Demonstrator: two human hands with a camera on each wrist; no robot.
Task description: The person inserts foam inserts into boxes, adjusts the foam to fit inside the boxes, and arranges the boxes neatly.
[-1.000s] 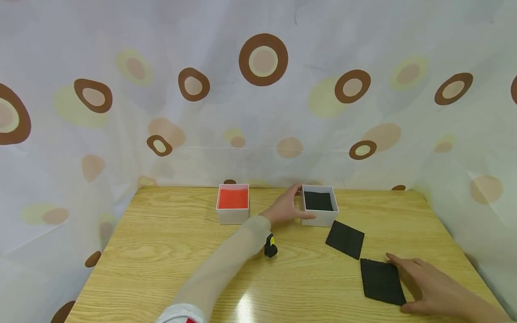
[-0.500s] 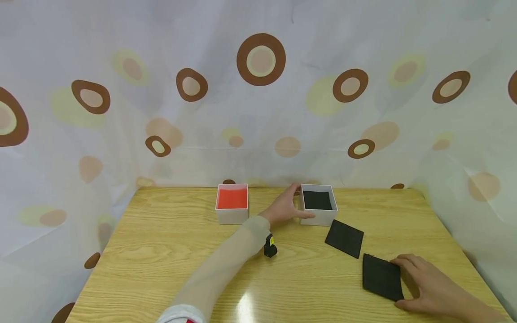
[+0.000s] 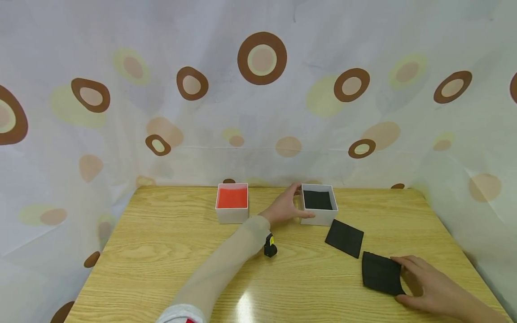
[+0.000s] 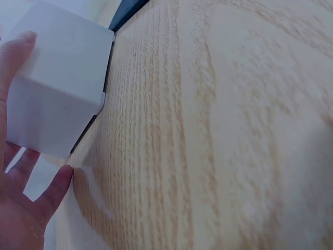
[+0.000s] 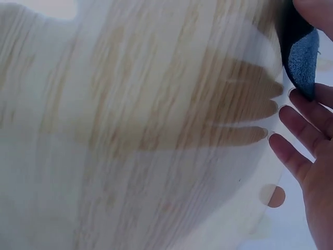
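Note:
My left hand (image 3: 284, 207) holds a white open-topped box (image 3: 319, 218) at its left side, thumb along the front wall and fingers round the back corner. Black squares (image 3: 317, 200) lie inside that box. In the left wrist view the thumb lies on the wall of the white box (image 4: 62, 57), the fingers at its opposite side. At the front right, my right hand (image 3: 430, 285) pinches a black fabric square (image 3: 381, 273) by opposite edges between thumb and fingers, and the square bows. The right wrist view shows the fuzzy underside of the fabric square (image 5: 303, 57), curled between thumb and fingertips.
Another black square (image 3: 344, 238) lies on the wooden table (image 3: 161, 269), just in front of the box. A second white box (image 3: 233, 217) with red squares (image 3: 233, 198) stands to the left. A patterned curtain (image 3: 258, 112) hangs behind the table.
The right hand has closed in on the black fabric square, which now bows and has risen and shifted slightly away from me. The left hand stays at the box.

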